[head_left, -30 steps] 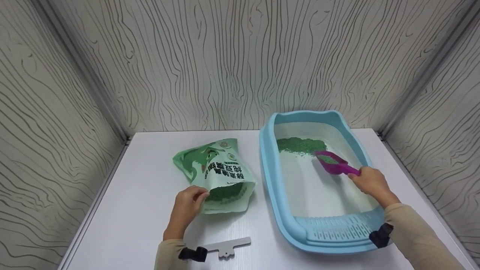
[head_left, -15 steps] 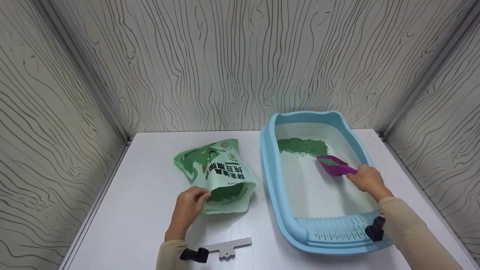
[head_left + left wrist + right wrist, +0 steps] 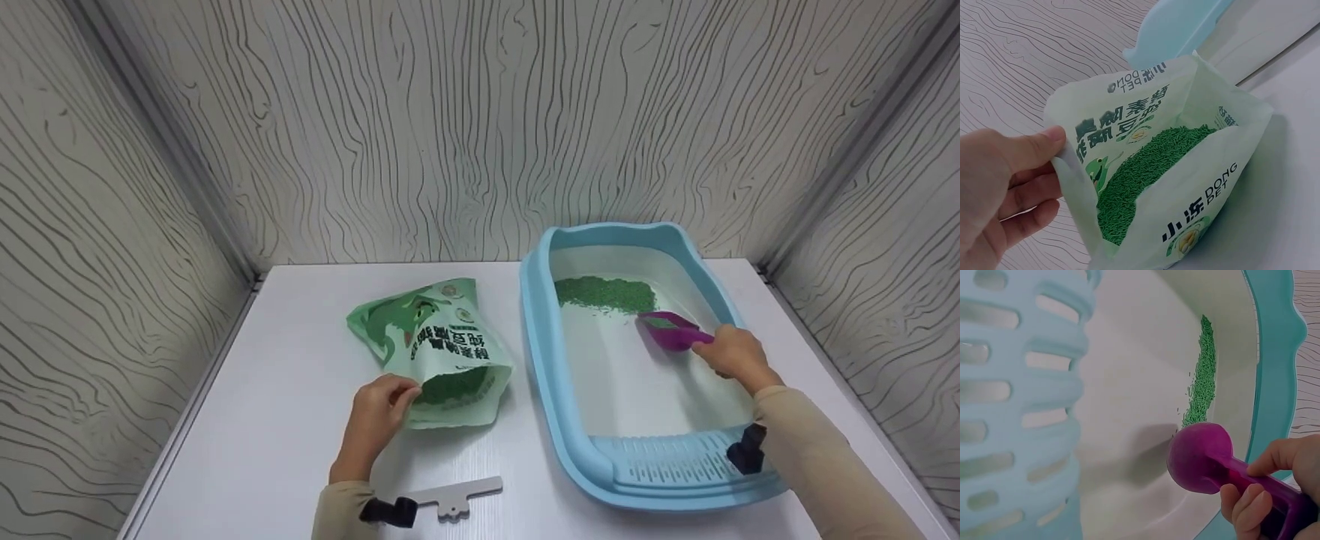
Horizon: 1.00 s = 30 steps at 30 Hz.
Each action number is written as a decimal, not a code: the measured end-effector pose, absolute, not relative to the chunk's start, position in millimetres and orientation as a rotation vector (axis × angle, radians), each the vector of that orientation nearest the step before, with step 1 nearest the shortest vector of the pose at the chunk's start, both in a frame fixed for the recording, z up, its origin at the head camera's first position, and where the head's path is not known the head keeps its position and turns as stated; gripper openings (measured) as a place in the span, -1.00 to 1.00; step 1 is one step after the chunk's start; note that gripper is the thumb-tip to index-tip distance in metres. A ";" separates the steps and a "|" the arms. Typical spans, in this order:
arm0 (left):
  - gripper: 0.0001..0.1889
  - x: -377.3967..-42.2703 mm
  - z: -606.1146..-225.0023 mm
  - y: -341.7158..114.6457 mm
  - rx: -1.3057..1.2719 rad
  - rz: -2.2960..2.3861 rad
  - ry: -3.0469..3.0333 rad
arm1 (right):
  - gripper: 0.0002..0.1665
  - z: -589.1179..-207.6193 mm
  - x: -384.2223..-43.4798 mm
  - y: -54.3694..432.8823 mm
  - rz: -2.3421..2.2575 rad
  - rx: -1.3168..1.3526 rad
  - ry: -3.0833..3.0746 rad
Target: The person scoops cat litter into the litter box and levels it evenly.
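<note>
My left hand point(image 3: 379, 409) pinches the left edge of the mouth of a pale green litter bag point(image 3: 442, 330), which lies on the table. In the left wrist view the bag gapes and shows green pellets point(image 3: 1145, 169) inside. My right hand point(image 3: 739, 356) grips the handle of a purple scoop point(image 3: 673, 332), held over the inside of a light blue litter box point(image 3: 551, 360). Some green pellets lie in the scoop's bowl. At the box's far end is a heap of green pellets point(image 3: 1203, 391), just beyond the scoop in the right wrist view.
A grey flat clip point(image 3: 454, 495) lies on the white table point(image 3: 262, 420) near the front, beside the left sleeve. The box's front has a slotted grate point(image 3: 675, 457). Wood-patterned panels point(image 3: 420, 135) close in the back and sides.
The scoop has moved slightly right and toward me, and has tilted so fewer pellets show in its bowl. My left hand and the bag have stayed nearly still.
</note>
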<state>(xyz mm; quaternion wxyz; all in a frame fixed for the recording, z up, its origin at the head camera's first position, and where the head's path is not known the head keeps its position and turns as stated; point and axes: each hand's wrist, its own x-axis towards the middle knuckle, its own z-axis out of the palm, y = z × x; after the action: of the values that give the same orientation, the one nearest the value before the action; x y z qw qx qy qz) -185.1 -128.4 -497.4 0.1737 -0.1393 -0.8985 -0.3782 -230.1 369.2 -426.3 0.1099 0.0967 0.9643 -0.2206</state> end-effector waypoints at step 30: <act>-0.91 -184.6 -496.1 -128.9 -0.432 -1.066 -2.504 | -0.67 -413.8 -249.7 338.8 -0.522 0.184 2.938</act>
<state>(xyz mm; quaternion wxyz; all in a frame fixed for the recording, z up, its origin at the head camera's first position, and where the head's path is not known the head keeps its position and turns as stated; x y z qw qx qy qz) -184.6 -128.9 -496.1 0.1919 -0.1539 -0.8919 -0.3795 -249.7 338.8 -413.8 0.0760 0.0612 0.9799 -0.1740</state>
